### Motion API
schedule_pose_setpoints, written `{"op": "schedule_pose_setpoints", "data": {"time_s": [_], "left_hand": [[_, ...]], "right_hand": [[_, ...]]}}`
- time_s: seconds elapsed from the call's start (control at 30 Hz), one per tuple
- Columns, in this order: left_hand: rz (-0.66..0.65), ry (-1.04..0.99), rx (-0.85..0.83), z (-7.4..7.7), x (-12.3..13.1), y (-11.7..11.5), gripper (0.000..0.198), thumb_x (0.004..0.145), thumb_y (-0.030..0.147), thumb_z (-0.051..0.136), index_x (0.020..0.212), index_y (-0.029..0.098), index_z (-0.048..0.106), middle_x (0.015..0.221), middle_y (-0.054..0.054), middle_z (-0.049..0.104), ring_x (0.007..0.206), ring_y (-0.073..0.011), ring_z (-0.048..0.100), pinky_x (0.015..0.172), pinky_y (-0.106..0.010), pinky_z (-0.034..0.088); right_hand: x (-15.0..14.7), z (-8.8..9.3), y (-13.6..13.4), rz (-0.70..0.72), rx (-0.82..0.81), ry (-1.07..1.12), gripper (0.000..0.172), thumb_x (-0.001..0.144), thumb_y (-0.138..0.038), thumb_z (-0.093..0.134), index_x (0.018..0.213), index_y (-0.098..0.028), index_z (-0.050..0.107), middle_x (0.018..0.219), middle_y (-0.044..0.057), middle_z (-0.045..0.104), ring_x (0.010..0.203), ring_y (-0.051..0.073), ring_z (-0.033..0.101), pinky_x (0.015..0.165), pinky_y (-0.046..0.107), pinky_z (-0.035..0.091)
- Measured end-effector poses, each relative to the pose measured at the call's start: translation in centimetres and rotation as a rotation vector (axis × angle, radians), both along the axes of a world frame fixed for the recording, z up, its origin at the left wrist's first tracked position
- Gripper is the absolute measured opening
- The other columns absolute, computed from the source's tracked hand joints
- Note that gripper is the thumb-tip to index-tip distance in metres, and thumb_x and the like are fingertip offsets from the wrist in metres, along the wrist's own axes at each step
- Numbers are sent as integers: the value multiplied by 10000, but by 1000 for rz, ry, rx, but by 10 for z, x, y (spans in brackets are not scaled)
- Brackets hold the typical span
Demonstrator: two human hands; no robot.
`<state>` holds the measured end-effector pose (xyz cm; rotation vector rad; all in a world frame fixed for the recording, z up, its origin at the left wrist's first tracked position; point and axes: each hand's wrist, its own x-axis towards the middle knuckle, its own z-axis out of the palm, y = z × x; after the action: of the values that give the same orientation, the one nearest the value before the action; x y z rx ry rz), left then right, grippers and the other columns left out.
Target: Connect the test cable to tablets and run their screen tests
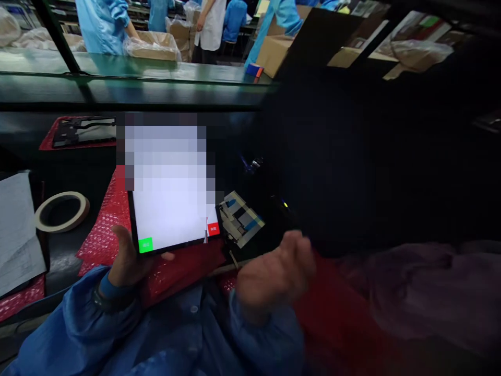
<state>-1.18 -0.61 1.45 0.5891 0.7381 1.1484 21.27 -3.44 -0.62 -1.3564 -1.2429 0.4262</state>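
Head cam: left hand (127, 258) grips tablet (168, 219) over red bubble wrap (105, 219), tape roll (44, 219) nearby; right hand (276, 274) blurred, grip unclear.

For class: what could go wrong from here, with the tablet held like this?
The left hand grips the tablet by its lower edge alone, so it could slip onto the red bubble wrap. Its thumb sits near the green on-screen button, risking a stray tap. The blurred right hand is close to the printed card and might knock it.
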Motion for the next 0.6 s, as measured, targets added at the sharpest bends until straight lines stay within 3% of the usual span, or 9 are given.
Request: {"op": "schedule_pose_setpoints", "data": {"time_s": [0.07, 0.13, 0.23, 0.37, 0.6], "left_hand": [[104, 2, -19, 5, 1, 1, 803, 607, 820, 596, 1127, 220, 712, 937, -58, 792, 964, -314, 726, 698, -341, 643], [176, -8, -28, 10, 2, 2, 775, 592, 799, 635, 1138, 253, 702, 918, -33, 795, 822, -274, 750, 591, -299, 639], [210, -26, -42, 12, 3, 4, 737, 566, 772, 684, 1105, 270, 703, 910, -12, 796, 693, -242, 743, 481, -270, 614], [214, -27, -68, 12, 2, 4, 661, 572, 750, 707, 1004, 249, 724, 920, -3, 796, 740, -255, 747, 495, -289, 630], [218, -45, -144, 19, 3, 3, 595, 652, 710, 684, 990, 223, 740, 900, 20, 788, 700, -198, 733, 490, -234, 609]], "right_hand": [[21, 1, 22, -173, 164, -17, 384, 979, -457, 394, 1198, -263, 642, 1306, 108, 603, 1318, 305, 500, 1080, 593, 409], [33, -3, 48, -26, 69, -146, 325, 976, -399, 446, 1147, -223, 659, 1227, 118, 658, 1200, 266, 598, 1030, 519, 479], [35, -19, 74, 192, -123, -411, 369, 977, -414, 445, 1140, -180, 679, 1300, 155, 629, 1280, 277, 545, 1098, 504, 417], [28, -38, 75, 241, -203, -630, 402, 1013, -351, 363, 1222, -163, 652, 1361, 163, 591, 1363, 297, 466, 1156, 565, 300], [24, -41, 69, 206, -173, -697, 408, 1009, -401, 380, 1242, -198, 647, 1353, 143, 605, 1342, 299, 490, 1135, 557, 334]]}}
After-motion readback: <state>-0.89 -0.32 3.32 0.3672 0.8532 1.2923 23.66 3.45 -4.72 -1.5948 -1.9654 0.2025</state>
